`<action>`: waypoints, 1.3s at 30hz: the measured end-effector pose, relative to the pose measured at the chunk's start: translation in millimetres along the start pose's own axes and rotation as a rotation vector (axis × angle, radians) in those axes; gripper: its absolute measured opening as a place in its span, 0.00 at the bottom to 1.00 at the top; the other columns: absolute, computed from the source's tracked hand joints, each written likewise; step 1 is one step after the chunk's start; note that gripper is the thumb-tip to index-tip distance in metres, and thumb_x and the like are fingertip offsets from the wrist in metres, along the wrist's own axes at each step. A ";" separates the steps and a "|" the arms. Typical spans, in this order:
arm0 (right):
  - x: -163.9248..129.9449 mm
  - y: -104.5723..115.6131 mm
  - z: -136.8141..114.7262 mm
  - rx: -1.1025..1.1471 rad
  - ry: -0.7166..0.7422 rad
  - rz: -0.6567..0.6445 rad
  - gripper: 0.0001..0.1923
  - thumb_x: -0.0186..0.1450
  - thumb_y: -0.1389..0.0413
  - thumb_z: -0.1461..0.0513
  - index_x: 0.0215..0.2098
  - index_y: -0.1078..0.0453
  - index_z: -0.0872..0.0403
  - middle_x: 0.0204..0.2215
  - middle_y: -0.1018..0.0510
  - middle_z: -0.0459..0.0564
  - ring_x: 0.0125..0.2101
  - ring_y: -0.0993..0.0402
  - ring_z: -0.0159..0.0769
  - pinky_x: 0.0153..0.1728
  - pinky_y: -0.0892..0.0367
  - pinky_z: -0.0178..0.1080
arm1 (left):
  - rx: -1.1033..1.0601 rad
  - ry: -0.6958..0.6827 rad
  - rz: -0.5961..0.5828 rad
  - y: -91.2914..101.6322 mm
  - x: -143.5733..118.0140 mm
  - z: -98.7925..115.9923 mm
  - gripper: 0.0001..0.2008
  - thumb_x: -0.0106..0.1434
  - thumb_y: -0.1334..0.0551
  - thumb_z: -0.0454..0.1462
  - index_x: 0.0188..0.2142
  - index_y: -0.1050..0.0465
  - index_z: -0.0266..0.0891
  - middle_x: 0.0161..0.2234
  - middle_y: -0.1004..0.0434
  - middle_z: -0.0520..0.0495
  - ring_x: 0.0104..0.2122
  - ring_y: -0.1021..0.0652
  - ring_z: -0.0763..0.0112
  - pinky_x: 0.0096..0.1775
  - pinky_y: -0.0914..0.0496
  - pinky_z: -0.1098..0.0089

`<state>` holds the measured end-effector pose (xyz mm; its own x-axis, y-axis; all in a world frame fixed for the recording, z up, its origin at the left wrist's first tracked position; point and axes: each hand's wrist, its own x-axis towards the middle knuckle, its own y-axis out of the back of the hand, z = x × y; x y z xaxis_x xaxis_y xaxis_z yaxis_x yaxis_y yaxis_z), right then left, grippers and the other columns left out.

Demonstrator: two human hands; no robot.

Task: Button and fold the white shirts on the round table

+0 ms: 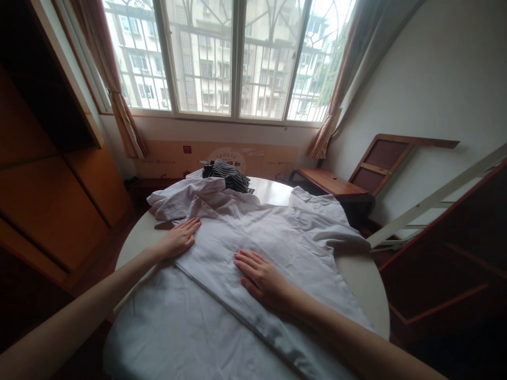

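A white shirt [273,227] lies spread over a round white table [358,272], one side folded across the body so that a long edge runs diagonally towards me. My left hand [180,239] rests flat on the cloth near the shirt's left side, fingers stretched out. Near the middle of the shirt, my right hand [261,277] also lies palm down with its fingers extended. Neither hand grips anything. The shirt's sleeves are bunched and wrinkled at the far left and right, and its lower part hangs towards me over the near table edge.
A black-and-white striped cloth [227,175] sits at the table's far side. Behind stand a wooden side table [330,182] and a leaning wooden panel [382,161]. Orange cabinets [43,206] flank the left; a white ladder-like frame [435,190] is on the right.
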<state>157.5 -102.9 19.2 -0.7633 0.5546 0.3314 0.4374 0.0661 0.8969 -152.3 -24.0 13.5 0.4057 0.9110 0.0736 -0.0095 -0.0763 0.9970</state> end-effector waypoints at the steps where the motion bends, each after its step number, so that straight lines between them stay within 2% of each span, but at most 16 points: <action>1: 0.1 -0.1 -0.3 0.005 0.000 0.007 0.23 0.64 0.53 0.61 0.57 0.42 0.55 0.56 0.37 0.54 0.57 0.46 0.39 0.57 0.48 0.46 | 0.009 0.030 -0.003 2.7 3.1 5.8 0.26 0.60 0.55 0.35 0.58 0.45 0.28 0.60 0.48 0.39 0.60 0.46 0.65 0.59 0.50 0.63; 4: -0.1 -1.3 0.7 0.037 0.011 0.040 0.22 0.63 0.52 0.62 0.56 0.40 0.54 0.55 0.36 0.54 0.57 0.45 0.40 0.57 0.48 0.47 | -0.024 0.103 0.012 8.8 16.7 36.1 0.25 0.62 0.55 0.39 0.55 0.42 0.26 0.58 0.44 0.34 0.58 0.42 0.61 0.58 0.48 0.62; 6: -0.7 -4.0 5.0 0.068 -0.038 0.140 0.21 0.62 0.52 0.63 0.54 0.39 0.54 0.55 0.36 0.54 0.57 0.45 0.39 0.56 0.47 0.48 | -0.091 0.066 0.037 9.1 26.0 64.9 0.26 0.63 0.56 0.42 0.55 0.42 0.26 0.58 0.44 0.34 0.58 0.42 0.61 0.57 0.47 0.63; 9: -1.8 -10.2 18.8 0.150 -0.280 0.372 0.19 0.61 0.53 0.65 0.51 0.35 0.54 0.54 0.35 0.55 0.56 0.43 0.40 0.55 0.46 0.49 | -0.166 -0.006 0.097 4.1 34.2 111.5 0.26 0.64 0.57 0.43 0.57 0.45 0.28 0.60 0.48 0.36 0.60 0.45 0.62 0.58 0.48 0.63; 11: -1.8 -12.5 31.7 0.257 -0.447 0.412 0.17 0.60 0.53 0.64 0.47 0.31 0.54 0.52 0.32 0.55 0.53 0.39 0.41 0.54 0.45 0.50 | -0.193 -0.062 0.118 0.0 34.2 138.8 0.26 0.65 0.58 0.44 0.58 0.46 0.29 0.61 0.50 0.37 0.60 0.47 0.62 0.58 0.49 0.61; 13: -0.8 -9.4 46.1 0.392 -0.528 0.364 0.16 0.58 0.52 0.64 0.41 0.28 0.53 0.48 0.28 0.53 0.50 0.35 0.41 0.53 0.44 0.49 | -0.207 -0.127 0.123 -2.7 30.4 160.5 0.27 0.65 0.58 0.45 0.58 0.47 0.30 0.61 0.50 0.37 0.60 0.48 0.62 0.58 0.50 0.60; 18: 2.6 21.4 81.4 0.838 -0.521 0.151 0.08 0.51 0.48 0.64 0.24 0.25 0.54 0.37 0.22 0.50 0.44 0.30 0.42 0.53 0.43 0.46 | -0.217 -0.197 0.131 -1.1 13.1 194.0 0.30 0.63 0.55 0.47 0.59 0.50 0.29 0.60 0.50 0.34 0.60 0.48 0.59 0.58 0.51 0.58; 20: 2.4 33.7 89.5 1.029 -0.598 0.085 0.07 0.49 0.45 0.64 0.24 0.25 0.54 0.34 0.21 0.50 0.41 0.28 0.41 0.51 0.41 0.46 | -0.223 -0.219 0.111 -0.5 6.2 204.7 0.30 0.64 0.56 0.46 0.59 0.49 0.27 0.60 0.50 0.33 0.60 0.48 0.58 0.58 0.52 0.58; 23: 1.5 42.6 90.7 1.195 -0.749 0.071 0.09 0.49 0.44 0.64 0.29 0.25 0.55 0.31 0.22 0.49 0.37 0.27 0.37 0.49 0.39 0.44 | -0.255 -0.301 0.087 -2.0 -1.8 224.1 0.30 0.64 0.58 0.46 0.59 0.50 0.26 0.60 0.51 0.32 0.61 0.49 0.58 0.58 0.53 0.59; 29: 1.2 37.7 81.0 1.227 -0.777 0.119 0.08 0.49 0.41 0.63 0.29 0.26 0.55 0.32 0.22 0.48 0.37 0.28 0.34 0.47 0.38 0.39 | -0.384 -0.459 0.027 1.4 -10.1 272.3 0.34 0.63 0.59 0.50 0.59 0.51 0.24 0.60 0.52 0.29 0.60 0.50 0.51 0.58 0.52 0.57; 33: -0.4 35.7 85.1 1.194 -0.758 0.112 0.09 0.50 0.41 0.62 0.31 0.26 0.56 0.33 0.22 0.49 0.37 0.28 0.34 0.46 0.37 0.38 | -0.462 -0.616 -0.013 9.1 -15.4 298.9 0.36 0.63 0.58 0.51 0.59 0.53 0.23 0.60 0.53 0.29 0.60 0.50 0.52 0.58 0.52 0.58; 39: -2.2 40.0 86.2 1.102 -0.727 0.102 0.11 0.52 0.42 0.60 0.34 0.26 0.56 0.35 0.22 0.50 0.37 0.27 0.36 0.45 0.36 0.40 | -0.471 -0.817 0.011 8.5 -21.2 337.5 0.35 0.62 0.53 0.51 0.59 0.52 0.23 0.59 0.48 0.30 0.60 0.47 0.53 0.57 0.49 0.61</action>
<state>217.6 -30.0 29.1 -0.4284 0.8896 -0.1585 0.8955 0.4414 0.0569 147.5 -180.7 12.9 0.9168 0.3315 0.2227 -0.3133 0.2513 0.9158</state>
